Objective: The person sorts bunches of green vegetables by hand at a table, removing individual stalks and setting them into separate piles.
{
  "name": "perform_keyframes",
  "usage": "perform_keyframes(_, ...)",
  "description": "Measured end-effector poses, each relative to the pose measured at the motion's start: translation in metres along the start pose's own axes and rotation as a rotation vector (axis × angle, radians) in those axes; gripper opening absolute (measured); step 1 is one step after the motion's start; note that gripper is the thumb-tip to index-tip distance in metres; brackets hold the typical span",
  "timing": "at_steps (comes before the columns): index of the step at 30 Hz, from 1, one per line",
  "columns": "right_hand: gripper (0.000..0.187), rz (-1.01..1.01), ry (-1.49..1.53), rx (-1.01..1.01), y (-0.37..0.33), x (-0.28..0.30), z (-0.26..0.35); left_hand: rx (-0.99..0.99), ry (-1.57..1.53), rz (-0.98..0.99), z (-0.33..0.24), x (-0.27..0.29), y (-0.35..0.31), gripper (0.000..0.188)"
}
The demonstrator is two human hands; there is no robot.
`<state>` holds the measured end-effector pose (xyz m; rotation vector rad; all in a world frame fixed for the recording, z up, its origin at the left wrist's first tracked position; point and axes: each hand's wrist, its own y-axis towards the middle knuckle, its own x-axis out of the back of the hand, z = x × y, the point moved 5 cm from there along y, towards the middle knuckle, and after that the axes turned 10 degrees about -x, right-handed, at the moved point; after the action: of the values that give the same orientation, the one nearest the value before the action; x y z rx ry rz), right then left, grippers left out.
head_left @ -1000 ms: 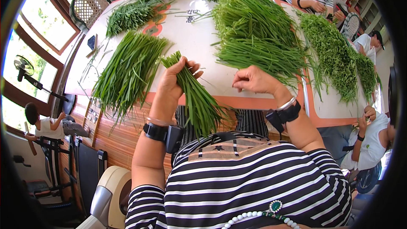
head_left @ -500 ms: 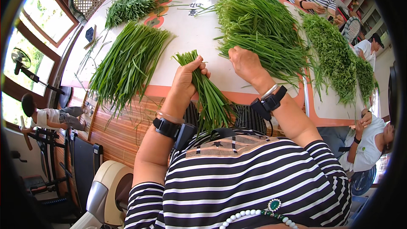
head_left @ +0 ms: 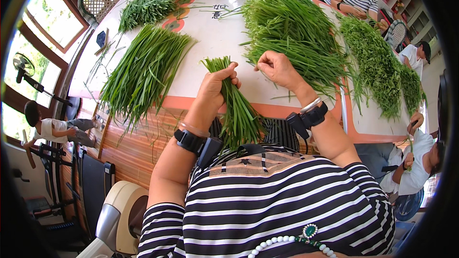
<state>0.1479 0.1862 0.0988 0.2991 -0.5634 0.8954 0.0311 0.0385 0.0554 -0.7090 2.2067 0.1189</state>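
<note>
Gripping a small bunch of green chives [head_left: 234, 105] over the table edge [head_left: 267, 110], the left hand [head_left: 217, 86] is closed around it, w/ the right hand [head_left: 277, 69] just beside, fingers curled at the big loose chive pile [head_left: 296, 33], whether pinching stalks I cannot tell.

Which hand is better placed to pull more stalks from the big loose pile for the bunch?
Right. The right hand rests at the near edge of the big loose pile of green stalks, while the left hand is closed around the bunch, so it looks occupied.
</note>
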Motion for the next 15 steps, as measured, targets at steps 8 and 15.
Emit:
perform_keyframes(8,0.010,0.178,0.403,0.041,-0.012,-0.024,0.007,0.056,0.104,-0.042,0.014,-0.009,0.001,0.015)
perform_keyframes(15,0.014,0.427,0.161,0.025,-0.029,-0.017,-0.002,-0.044,-0.009,-0.100,-0.003,-0.009,-0.009,0.017)
